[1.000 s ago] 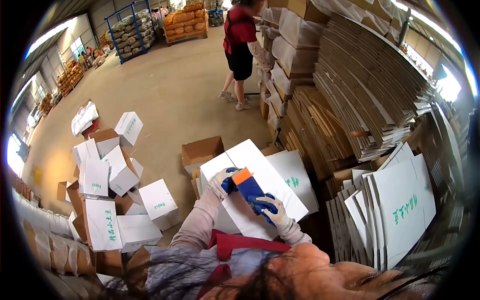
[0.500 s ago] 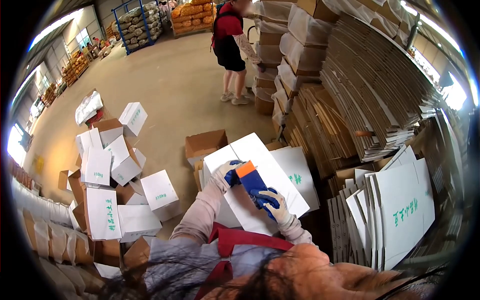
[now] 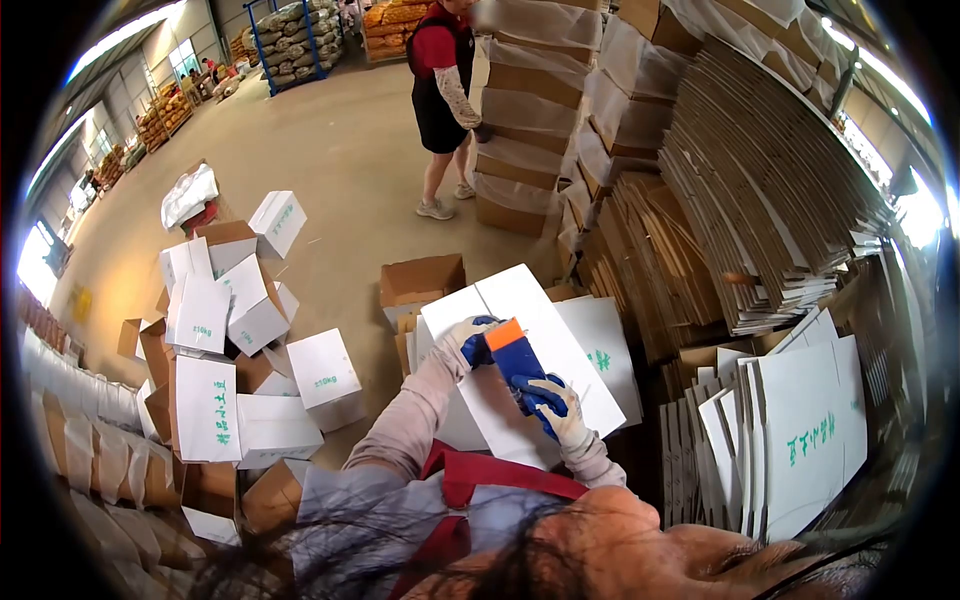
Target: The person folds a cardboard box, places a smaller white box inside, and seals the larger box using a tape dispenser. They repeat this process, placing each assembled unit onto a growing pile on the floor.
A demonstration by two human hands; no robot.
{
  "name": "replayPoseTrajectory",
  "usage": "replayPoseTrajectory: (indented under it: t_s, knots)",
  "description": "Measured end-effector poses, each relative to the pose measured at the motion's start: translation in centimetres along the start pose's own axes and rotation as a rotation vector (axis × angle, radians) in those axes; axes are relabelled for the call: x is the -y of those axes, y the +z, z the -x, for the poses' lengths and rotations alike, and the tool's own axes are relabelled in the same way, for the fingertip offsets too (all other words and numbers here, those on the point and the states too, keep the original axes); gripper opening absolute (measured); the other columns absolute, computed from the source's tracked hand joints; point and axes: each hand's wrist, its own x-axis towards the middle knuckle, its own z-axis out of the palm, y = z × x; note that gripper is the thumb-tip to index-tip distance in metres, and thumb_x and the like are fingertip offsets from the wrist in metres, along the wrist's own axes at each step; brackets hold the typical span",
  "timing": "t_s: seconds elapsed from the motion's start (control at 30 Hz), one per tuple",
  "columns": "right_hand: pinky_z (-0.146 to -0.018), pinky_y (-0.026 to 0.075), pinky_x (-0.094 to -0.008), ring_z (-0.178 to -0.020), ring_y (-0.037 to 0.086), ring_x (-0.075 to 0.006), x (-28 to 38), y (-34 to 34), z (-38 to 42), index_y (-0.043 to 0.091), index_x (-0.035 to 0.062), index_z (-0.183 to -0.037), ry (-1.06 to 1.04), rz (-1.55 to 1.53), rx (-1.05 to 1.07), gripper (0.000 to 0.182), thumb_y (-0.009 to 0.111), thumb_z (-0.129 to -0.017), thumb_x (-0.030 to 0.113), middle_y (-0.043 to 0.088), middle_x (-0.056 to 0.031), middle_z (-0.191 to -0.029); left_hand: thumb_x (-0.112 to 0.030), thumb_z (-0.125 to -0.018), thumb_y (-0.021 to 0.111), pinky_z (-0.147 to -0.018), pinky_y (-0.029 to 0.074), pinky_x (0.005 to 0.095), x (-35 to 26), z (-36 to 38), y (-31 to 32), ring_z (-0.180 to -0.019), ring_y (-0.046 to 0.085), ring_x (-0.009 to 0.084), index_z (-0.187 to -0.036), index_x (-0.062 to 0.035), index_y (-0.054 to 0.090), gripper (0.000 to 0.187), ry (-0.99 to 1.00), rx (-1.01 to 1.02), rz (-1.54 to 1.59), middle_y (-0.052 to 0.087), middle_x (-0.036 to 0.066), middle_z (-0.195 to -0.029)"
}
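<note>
A slim blue box with an orange end (image 3: 516,355) is held over a flat white carton sheet (image 3: 583,378). My right hand (image 3: 557,408), in a white glove with blue coating, is closed around its lower blue end. At the upper orange end, the curled fingers of my left hand (image 3: 474,341), gloved the same way, press against its side. Those left fingertips are partly hidden. Under and beside the sheet lie further white cartons with green print (image 3: 600,359). An open brown carton (image 3: 421,285) stands just beyond.
A loose heap of white cartons (image 3: 205,310) lies to the left. To the right stand flattened cartons (image 3: 815,430) and tall stacks of folded cardboard (image 3: 765,180). A person (image 3: 440,100) stands by stacked lined boxes (image 3: 530,120). Loaded sacks (image 3: 300,45) are farther back.
My view has shifted slightly. The person at the back has stepped closer to the stacked boxes, which stand farther left in view. Both my hands keep nearly the same hold on the blue box.
</note>
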Motion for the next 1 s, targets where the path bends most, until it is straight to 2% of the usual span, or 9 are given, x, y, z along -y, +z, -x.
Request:
replayPoseTrajectory:
  t_s: [0.13, 0.2, 0.23, 0.3, 0.63, 0.7, 0.87, 0.93, 1.0]
  knots:
    - [-0.076, 0.048, -0.0334, -0.081, 0.059, -0.0272, -0.5, -0.1, -0.1, 0.063, 0.0015, -0.104, -0.049, 0.054, 0.004, 0.034, 0.058, -0.072, 0.011, 0.063, -0.0158, -0.093, -0.022, -0.087, 0.059, -0.064, 0.051, 0.0267, 0.2, -0.2, 0.2, -0.073, 0.061, 0.0132, -0.098, -0.0025, 0.061, 0.023, 0.055, -0.019, -0.118, 0.064, 0.005, -0.085]
    - [-0.076, 0.048, -0.0334, -0.081, 0.059, -0.0272, 0.0, -0.2, -0.2, 0.063, 0.0014, -0.105, -0.05, 0.042, 0.016, 0.035, 0.057, -0.072, 0.01, 0.063, -0.0158, -0.094, -0.029, -0.085, 0.063, -0.052, 0.043, 0.0223, 0.1, -0.2, 0.7, -0.058, 0.052, 0.009, -0.089, -0.0077, 0.062, 0.021, 0.073, -0.021, -0.106, 0.058, 0.0, -0.072]
    - [-0.077, 0.048, -0.0334, -0.082, 0.059, -0.0271, 0.2, -0.2, -0.3, 0.063, 0.0013, -0.105, -0.048, 0.032, 0.021, 0.035, 0.057, -0.072, 0.01, 0.063, -0.0157, -0.095, -0.029, -0.085, 0.063, -0.052, 0.043, 0.0223, -0.1, 0.1, 0.9, -0.058, 0.052, 0.009, -0.089, -0.0077, 0.062, 0.021, 0.075, -0.025, -0.105, 0.058, 0.0, -0.072]
    - [-0.077, 0.048, -0.0334, -0.082, 0.059, -0.0271, 0.2, -0.3, -0.4, 0.063, 0.0013, -0.106, -0.071, 0.047, 0.028, 0.035, 0.057, -0.072, 0.01, 0.063, -0.0157, -0.095, -0.026, -0.087, 0.059, -0.064, 0.05, 0.0255, -0.7, 0.8, 1.6, -0.073, 0.06, 0.0119, -0.096, -0.003, 0.062, 0.025, 0.019, -0.082, -0.009, 0.064, 0.005, -0.085]
    - [-0.081, 0.047, -0.0341, -0.087, 0.059, -0.0282, -0.7, -0.3, -0.2, 0.062, 0.0019, -0.106, -0.068, 0.084, 0.023, 0.036, 0.056, -0.071, 0.007, 0.064, -0.0153, -0.099, -0.028, -0.087, 0.059, -0.063, 0.049, 0.0243, -0.2, 0.3, 1.2, -0.071, 0.059, 0.0101, -0.095, -0.0046, 0.063, 0.025, 0.024, -0.065, -0.078, 0.064, 0.002, -0.084]
    - [-0.081, 0.047, -0.0342, -0.087, 0.059, -0.0282, -0.8, -0.3, -0.2, 0.063, 0.002, -0.106, -0.063, 0.075, 0.023, 0.036, 0.056, -0.071, 0.007, 0.064, -0.0153, -0.099, -0.032, -0.085, 0.063, -0.052, 0.044, 0.0218, -0.6, 0.6, 1.9, -0.058, 0.053, 0.0088, -0.089, -0.0077, 0.063, 0.025, 0.042, -0.108, -0.056, 0.059, 0.0, -0.072]
    - [-0.081, 0.047, -0.0341, -0.087, 0.059, -0.0281, -0.8, -0.3, -0.4, 0.063, 0.0019, -0.106, -0.069, 0.072, 0.028, 0.035, 0.056, -0.072, 0.007, 0.064, -0.015, -0.097, -0.03, -0.084, 0.064, -0.054, 0.046, 0.0224, -0.5, 0.4, 1.2, -0.061, 0.056, 0.0099, -0.092, -0.0074, 0.063, 0.024, 0.028, -0.086, -0.035, 0.061, 0.001, -0.075]
    - [-0.087, 0.045, -0.0312, -0.097, 0.056, -0.0221, -0.2, -0.4, -0.2, 0.06, -0.0007, -0.111, 0.03, 0.027, 0.068, 0.038, 0.053, -0.074, 0.007, 0.062, -0.0133, -0.106, -0.029, -0.084, 0.064, -0.056, 0.047, 0.0226, -0.3, 0.3, 1.3, -0.063, 0.057, 0.0103, -0.092, -0.0073, 0.062, 0.023, 0.016, -0.072, -0.013, 0.061, 0.001, -0.077]
    - [-0.087, 0.045, -0.0313, -0.097, 0.056, -0.0221, -0.2, -0.4, -0.2, 0.06, -0.0007, -0.111, 0.021, 0.027, 0.065, 0.039, 0.053, -0.074, 0.006, 0.062, -0.0133, -0.106, -0.028, -0.084, 0.064, -0.059, 0.048, 0.0234, -0.2, 0.3, 1.4, -0.066, 0.058, 0.011, -0.094, -0.0067, 0.062, 0.023, 0.064, -0.063, 0.05, 0.062, 0.002, -0.08]
